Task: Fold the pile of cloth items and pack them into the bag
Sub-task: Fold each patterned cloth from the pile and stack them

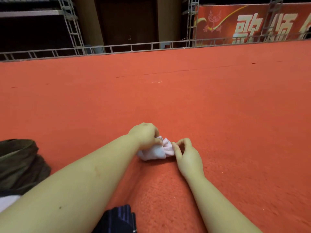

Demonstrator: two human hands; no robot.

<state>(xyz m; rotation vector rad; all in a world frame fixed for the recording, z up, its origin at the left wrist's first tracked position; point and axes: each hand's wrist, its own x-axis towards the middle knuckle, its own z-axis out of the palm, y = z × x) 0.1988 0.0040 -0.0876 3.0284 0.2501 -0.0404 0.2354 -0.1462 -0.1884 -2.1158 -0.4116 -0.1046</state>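
A small pale pink-white cloth (157, 151) lies bunched on the red carpet in front of me. My left hand (145, 135) grips its left upper end with curled fingers. My right hand (185, 153) pinches its right edge between thumb and fingertips. A dark olive bag (18, 163) sits on the carpet at the left edge. A dark folded cloth with purple stripes (120, 219) lies near the bottom edge, between my forearms.
The red carpet (168, 98) stretches far ahead and to the right. A metal truss rail (117, 48) runs along its far edge, with a red banner (252, 24) behind it. A white fabric patch (7, 201) shows at the lower left.
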